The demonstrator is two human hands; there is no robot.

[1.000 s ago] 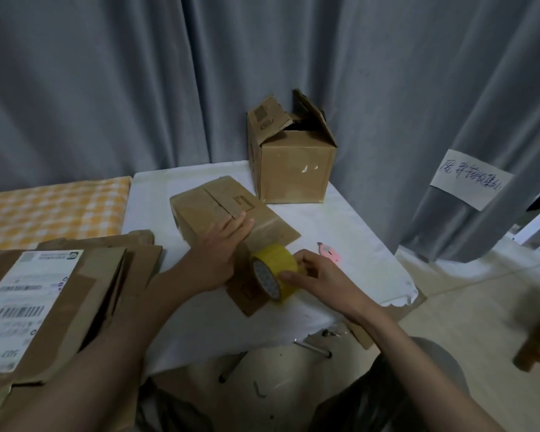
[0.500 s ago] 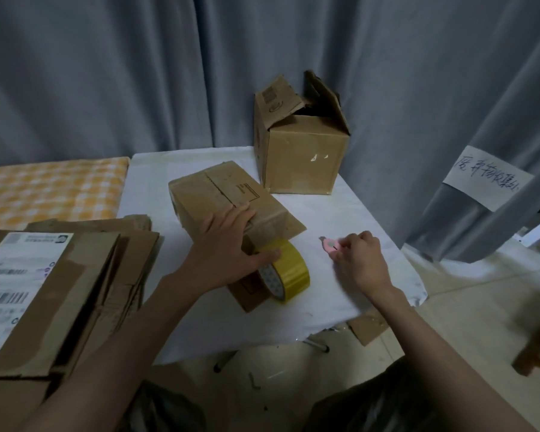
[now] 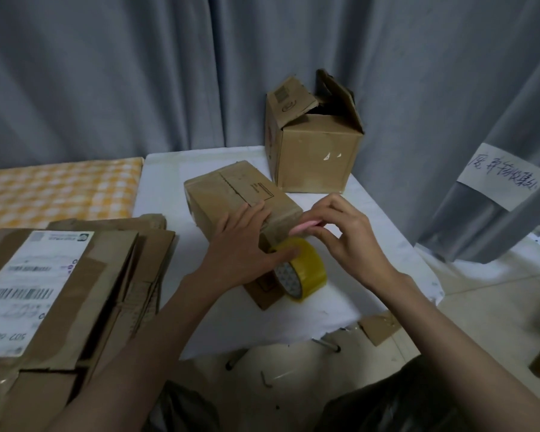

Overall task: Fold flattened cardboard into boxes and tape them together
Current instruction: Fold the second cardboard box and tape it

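Folded cardboard box, lying at centre of white table; left hand flat on its near end, thumb on yellow tape roll; right hand pinching small pink cutter; open-flapped box behind; flattened cardboard stack at left.

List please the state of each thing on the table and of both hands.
Near box: closed, lying on the table under the left hand.
Far box: upright, top flaps open.
Tape roll: on edge against the near box.
Pink cutter: pinched, off the table.
Left hand: fingers straight, pressing the near box.
Right hand: pinches the pink cutter.
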